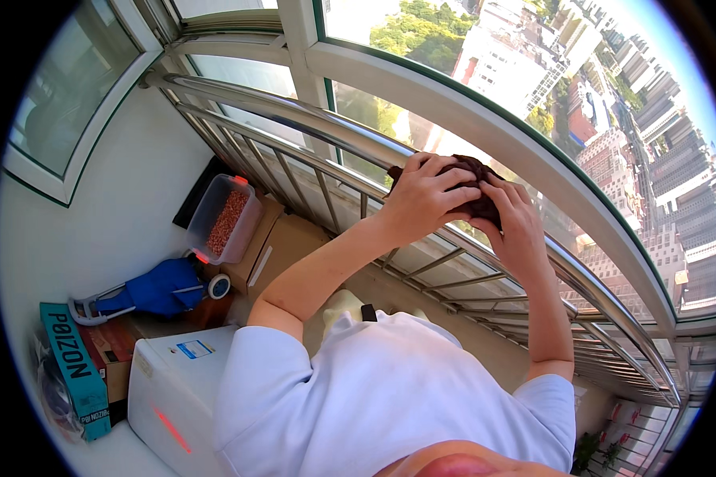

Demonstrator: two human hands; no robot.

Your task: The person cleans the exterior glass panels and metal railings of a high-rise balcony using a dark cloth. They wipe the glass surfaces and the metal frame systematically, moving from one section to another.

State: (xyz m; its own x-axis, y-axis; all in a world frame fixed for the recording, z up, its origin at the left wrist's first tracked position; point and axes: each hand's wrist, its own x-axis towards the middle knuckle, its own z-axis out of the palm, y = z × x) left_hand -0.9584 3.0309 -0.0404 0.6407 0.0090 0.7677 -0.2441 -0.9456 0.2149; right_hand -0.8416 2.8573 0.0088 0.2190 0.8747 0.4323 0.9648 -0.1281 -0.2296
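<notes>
A bunched dark brown cloth [478, 206] is gripped between my two hands, just above the top rail of a metal railing. My left hand [428, 192] lies over its left side with the fingers spread across it. On its right side, my right hand [510, 210] presses with bent fingers and the thumb below. Folds show between the hands, and a small corner sticks out by the left knuckles. Beneath runs the shiny steel handrail [334, 136]; whether the cloth touches it I cannot tell.
Curved window panes rise beyond the railing. At left, a clear plastic bin [241, 229] of reddish granules rests on cardboard boxes [286, 244]. Nearby are a folded blue trolley bag [164, 289], a white appliance-like box [179, 381] and a teal box [74, 369]. Plants [596, 450] stand at lower right.
</notes>
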